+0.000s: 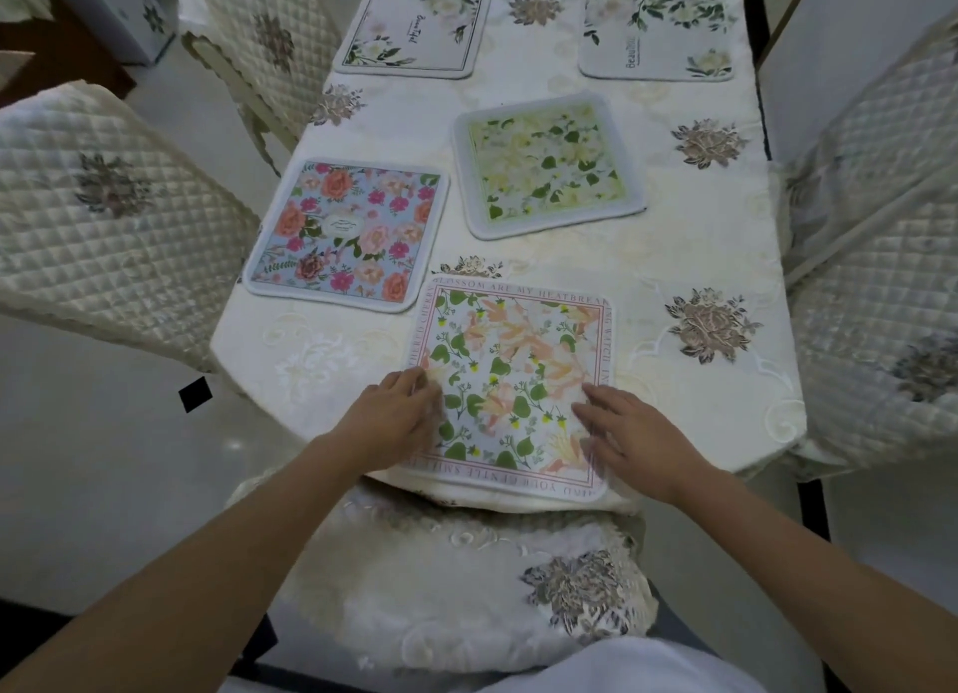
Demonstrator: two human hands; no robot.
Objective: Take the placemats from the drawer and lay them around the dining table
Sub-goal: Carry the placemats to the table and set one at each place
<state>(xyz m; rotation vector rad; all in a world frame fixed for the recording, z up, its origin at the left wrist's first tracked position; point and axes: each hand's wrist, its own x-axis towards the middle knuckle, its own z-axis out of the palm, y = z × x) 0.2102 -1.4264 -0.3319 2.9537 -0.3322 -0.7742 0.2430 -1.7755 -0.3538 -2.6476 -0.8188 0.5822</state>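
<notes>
The peach-and-green placemat point(516, 389) sits at the near end of the counter point(689, 257), its near edge just past the counter's rim above a padded chair seat point(466, 578). Left hand point(396, 415) lies flat on its left side, right hand point(635, 433) on its right side, fingers point(591, 407) spread loose and pressing down, not gripping anything.

Looks like the settling step: this mat is being squared up. Next move probably calls for nudging it away from the rim, then dealing with the green mat point(547, 166), which sits toward the counter's middle beyond this one.

Beyond and left: a blue rose mat point(344, 228). Two white mats point(412, 34) at the far end read "Beautiful". This one's border says "BLOSSOM ARE MY HEARTBREAK..." partly.
</notes>
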